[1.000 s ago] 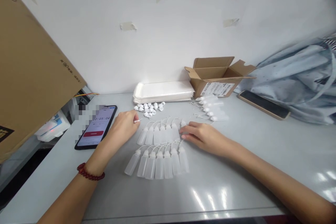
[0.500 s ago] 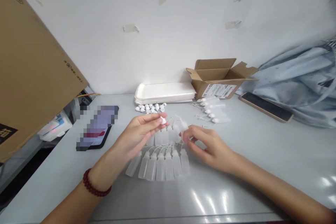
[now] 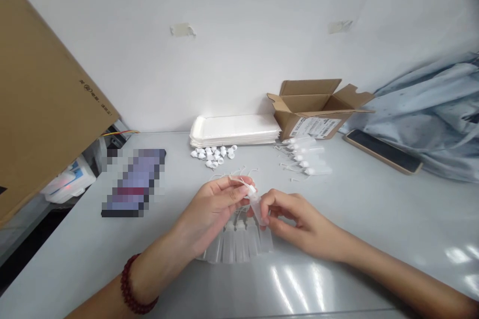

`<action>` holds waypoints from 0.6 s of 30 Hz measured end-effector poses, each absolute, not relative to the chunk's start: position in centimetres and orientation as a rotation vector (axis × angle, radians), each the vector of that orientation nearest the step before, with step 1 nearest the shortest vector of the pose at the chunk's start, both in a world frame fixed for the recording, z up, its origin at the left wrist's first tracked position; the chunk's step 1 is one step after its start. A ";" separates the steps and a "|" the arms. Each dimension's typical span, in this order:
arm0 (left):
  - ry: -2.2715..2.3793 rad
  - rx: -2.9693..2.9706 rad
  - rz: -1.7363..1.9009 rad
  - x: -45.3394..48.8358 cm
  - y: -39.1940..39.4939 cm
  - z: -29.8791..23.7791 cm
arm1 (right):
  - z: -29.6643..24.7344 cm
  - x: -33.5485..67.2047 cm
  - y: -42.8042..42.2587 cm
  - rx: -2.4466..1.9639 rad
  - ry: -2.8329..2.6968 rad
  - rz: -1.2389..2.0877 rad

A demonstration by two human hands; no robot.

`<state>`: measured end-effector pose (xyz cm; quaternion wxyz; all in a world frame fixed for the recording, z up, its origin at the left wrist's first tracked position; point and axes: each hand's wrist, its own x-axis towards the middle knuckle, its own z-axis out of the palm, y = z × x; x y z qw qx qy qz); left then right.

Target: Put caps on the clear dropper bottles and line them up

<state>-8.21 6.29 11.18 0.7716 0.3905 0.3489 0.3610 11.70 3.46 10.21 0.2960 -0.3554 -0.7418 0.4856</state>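
My right hand [image 3: 290,217] pinches a small translucent squeeze bottle [image 3: 257,205] by its body, held tilted above the table. My left hand [image 3: 213,207] has its fingers closed on the white cap end of that same bottle. Both hands meet over two rows of similar small bottles [image 3: 239,244] lying on the grey table [image 3: 337,239]; the hands hide much of those rows. A red bead bracelet circles my left wrist.
Loose white caps [image 3: 212,154] lie near a stack of white trays [image 3: 234,130]. More small bottles [image 3: 309,157] lie by an open cardboard box [image 3: 318,109]. A blurred phone [image 3: 132,182] lies left, another phone [image 3: 381,150] right beside blue cloth [image 3: 434,114]. A large carton [image 3: 41,89] leans at left.
My right hand lifted a bottle from the back row. My left hand brought a white cap over to it. Both hands then drew closer to me, above the rows.
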 end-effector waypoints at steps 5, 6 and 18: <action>0.945 1.023 0.823 -8.2 6.3 11.6 | 10.5 11.8 3.5 -0.942 -1.779 1.487; 0.983 1.067 0.840 -8.2 6.3 11.7 | 10.6 11.8 3.6 -0.941 -1.727 1.525; 1.011 1.314 0.925 -8.1 6.2 11.3 | 10.7 12.3 4.2 -0.926 -1.429 1.701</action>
